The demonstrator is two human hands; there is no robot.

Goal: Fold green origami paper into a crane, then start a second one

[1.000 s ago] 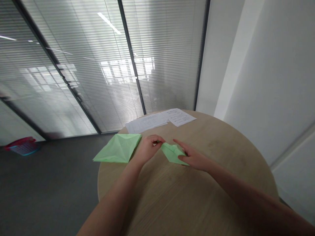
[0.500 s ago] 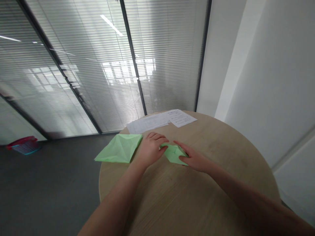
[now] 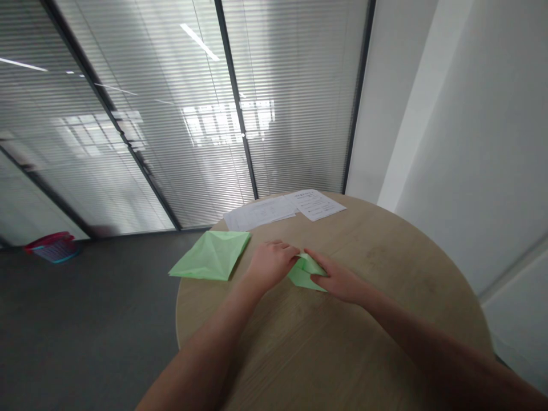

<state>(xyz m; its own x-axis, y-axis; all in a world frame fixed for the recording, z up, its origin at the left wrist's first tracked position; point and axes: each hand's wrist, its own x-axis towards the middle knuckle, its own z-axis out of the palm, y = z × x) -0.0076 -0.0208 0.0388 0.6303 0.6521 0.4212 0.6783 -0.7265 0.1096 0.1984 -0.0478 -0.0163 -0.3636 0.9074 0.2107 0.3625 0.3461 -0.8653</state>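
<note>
Grasping folded green paper (image 3: 305,279) — left hand (image 3: 271,265), right hand (image 3: 341,280); printed sheets (image 3: 317,206) beyond — illegible.

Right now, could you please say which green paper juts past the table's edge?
The larger green paper on the left: its corner overhangs the table; the smaller folded paper is between the left hand and right hand.

The folded paper (image 3: 306,279) is light green — a deeper green in its shaded fold. The larger sheet (image 3: 209,255) is the same light green, patterned with radiating creases. The printed pages (image 3: 314,205) are white with dark text. The table (image 3: 385,262) is light brown with wood grain. The basket (image 3: 55,248) is red above, blue below. The blinds (image 3: 303,85) carry grey-white horizontal stripes — frame bars (image 3: 233,80) black.
</note>
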